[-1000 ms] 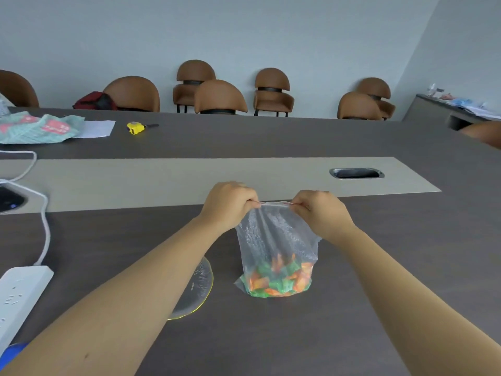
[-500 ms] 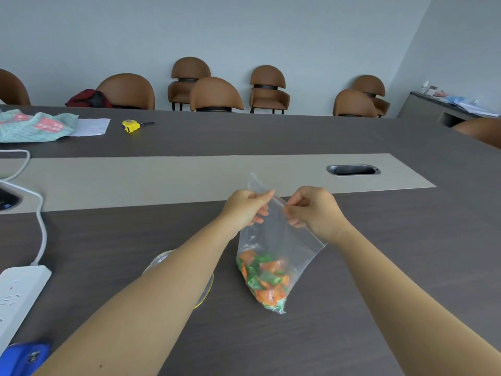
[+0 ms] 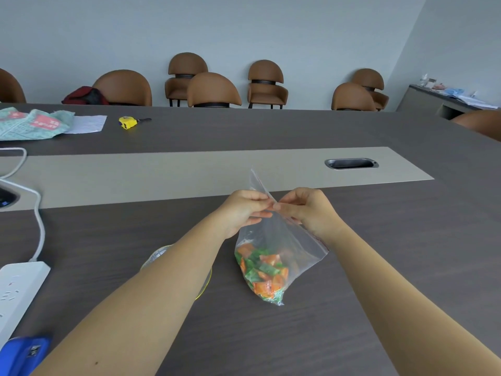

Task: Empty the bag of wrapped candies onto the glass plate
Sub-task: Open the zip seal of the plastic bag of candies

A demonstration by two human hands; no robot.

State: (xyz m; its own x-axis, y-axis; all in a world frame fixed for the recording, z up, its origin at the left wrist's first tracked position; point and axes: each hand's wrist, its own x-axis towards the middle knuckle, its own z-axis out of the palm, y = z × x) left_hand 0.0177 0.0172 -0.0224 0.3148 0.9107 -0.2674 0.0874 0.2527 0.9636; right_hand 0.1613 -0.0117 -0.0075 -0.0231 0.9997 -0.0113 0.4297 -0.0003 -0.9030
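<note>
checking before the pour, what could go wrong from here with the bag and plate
1. The plate lies mostly under the left forearm, beside the bag, not below it; candies may spill onto the table.
2. Both hands, left hand and right hand, pinch only the bag's top edge; if it pops open, the tilted bag could drop.

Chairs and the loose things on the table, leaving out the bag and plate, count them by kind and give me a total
Brown chairs: 8 at least partly in view
White power strip: 1
Yellow tape measure: 1
Teal printed packet: 1
White paper sheet: 1
Blue object at the near left edge: 1
Total: 13
</note>
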